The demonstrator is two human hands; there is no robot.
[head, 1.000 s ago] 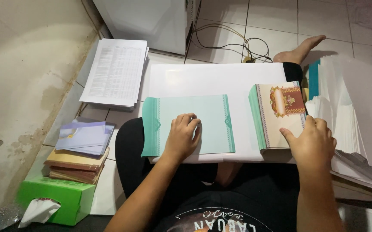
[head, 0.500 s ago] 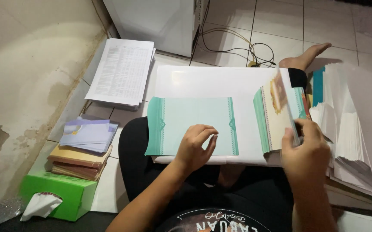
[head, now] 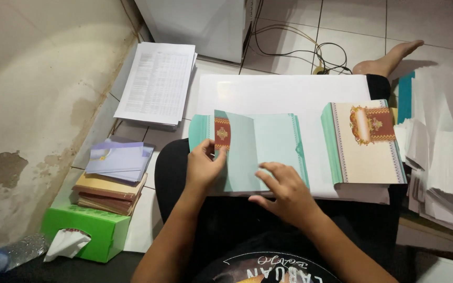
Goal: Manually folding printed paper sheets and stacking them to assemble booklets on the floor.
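A pale green card lies on a white board across my lap. My left hand pinches the card's left flap, which stands folded up and shows a red and gold ornament. My right hand presses flat with spread fingers on the card's lower middle. To the right on the board sits a stack of cream cards with green edges and a red and gold emblem on top.
A stack of printed sheets lies on the floor at upper left. Lilac envelopes on a pile of brown cards sit by a green tissue box. White paper stacks fill the right. Cables and my foot are beyond the board.
My right hand left the cream card stack and came onto the green card. My left hand moved to the left flap and folded it up.
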